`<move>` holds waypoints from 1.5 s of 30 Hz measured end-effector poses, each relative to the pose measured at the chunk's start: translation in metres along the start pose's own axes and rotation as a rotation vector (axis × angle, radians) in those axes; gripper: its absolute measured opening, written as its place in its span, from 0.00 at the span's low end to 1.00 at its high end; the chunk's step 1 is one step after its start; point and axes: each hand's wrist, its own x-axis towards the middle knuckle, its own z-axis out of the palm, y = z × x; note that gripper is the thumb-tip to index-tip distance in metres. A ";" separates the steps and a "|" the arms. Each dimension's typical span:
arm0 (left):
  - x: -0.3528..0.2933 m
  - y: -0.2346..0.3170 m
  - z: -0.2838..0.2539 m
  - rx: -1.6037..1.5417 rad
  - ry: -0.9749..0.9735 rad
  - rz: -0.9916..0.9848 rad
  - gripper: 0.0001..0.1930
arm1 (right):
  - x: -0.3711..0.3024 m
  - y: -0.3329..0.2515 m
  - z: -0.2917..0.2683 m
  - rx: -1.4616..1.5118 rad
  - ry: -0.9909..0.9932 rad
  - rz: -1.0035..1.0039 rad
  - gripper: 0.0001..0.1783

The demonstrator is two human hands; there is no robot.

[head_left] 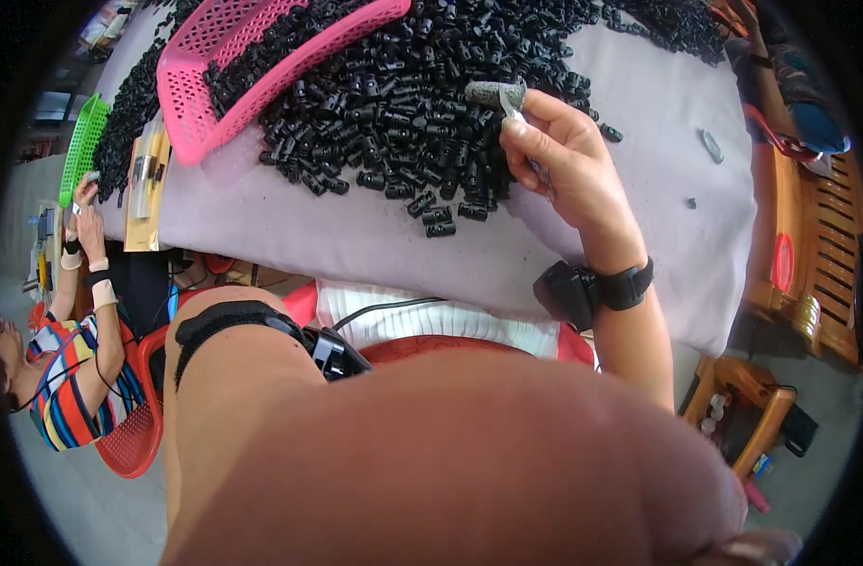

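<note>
My right hand (564, 156) is raised over the near right edge of the pile, its thumb closed against the fingers. At its index fingertip is a grey speckled, finger-shaped piece (493, 92); whether it is worn or pinched I cannot tell. A pale thin strip (513, 107) shows between thumb and index finger. Below lies a large heap of small black barrel-shaped plastic cord locks (403, 123). My left hand (507, 453) is very close to the camera, large and blurred; its fingers are mostly cut off at the lower right, so what they hold is hidden.
A pink perforated basket (191, 118) lies tilted among the cord locks. Left of it are a packet on yellow card (147, 189) and a green basket (82, 146), beside a person in stripes (82, 377). A grey-green scrap (711, 146) lies right on the cloth-covered table (658, 189). Wooden furniture (818, 255) stands beyond.
</note>
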 end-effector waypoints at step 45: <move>-0.006 -0.018 -0.061 -0.808 -0.111 0.228 0.09 | 0.002 -0.006 0.002 0.007 0.017 0.049 0.07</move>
